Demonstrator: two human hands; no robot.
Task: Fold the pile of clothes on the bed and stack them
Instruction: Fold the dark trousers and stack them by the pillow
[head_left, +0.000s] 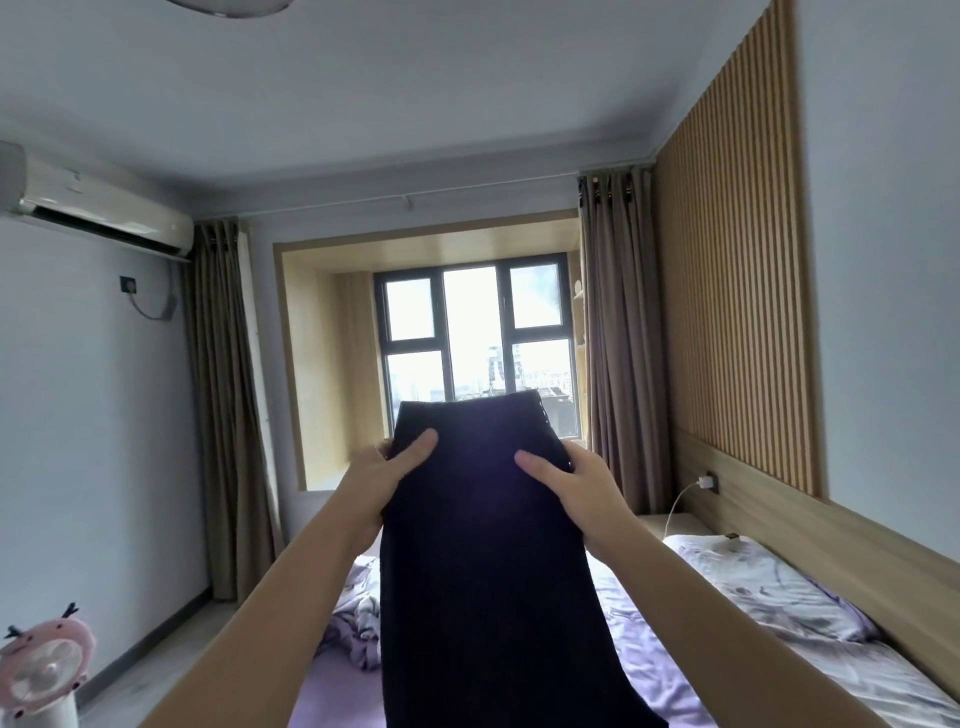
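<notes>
Head view: left hand (382, 480) and right hand (574, 486) each grip dark garment (483, 561) at frame centre, raised above bed (649, 670), probably to straighten it.

Head-worn view — forward over the bed (649, 649), toward the window (475, 332).

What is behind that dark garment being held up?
Behind the dark garment show the window above it and the purple bed to either side. The middle of the bed and the lower window are covered.
</notes>
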